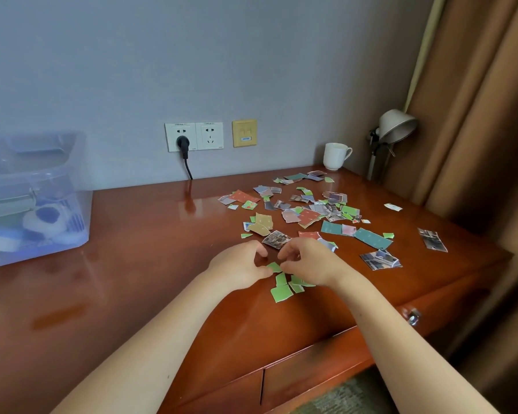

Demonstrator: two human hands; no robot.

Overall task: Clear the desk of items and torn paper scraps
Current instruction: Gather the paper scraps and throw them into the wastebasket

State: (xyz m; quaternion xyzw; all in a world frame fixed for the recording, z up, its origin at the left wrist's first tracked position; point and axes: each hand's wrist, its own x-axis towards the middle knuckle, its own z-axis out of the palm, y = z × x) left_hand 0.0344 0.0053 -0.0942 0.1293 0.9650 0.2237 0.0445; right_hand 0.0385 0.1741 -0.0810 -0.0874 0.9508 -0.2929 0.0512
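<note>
Together, left hand (243, 264) and right hand (308, 261) pinch a jagged green paper scrap (274, 266) over the glossy wooden desk (162, 249).

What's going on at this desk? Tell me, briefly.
A person is picking up torn paper on a wooden desk. The left hand and right hand meet near the front edge, both pinching a small green scrap, with more green pieces lying just beneath. Most of the scraps are spread over the desk's right half. A white mug stands at the back beside a lamp, and a clear plastic box sits at the left.
</note>
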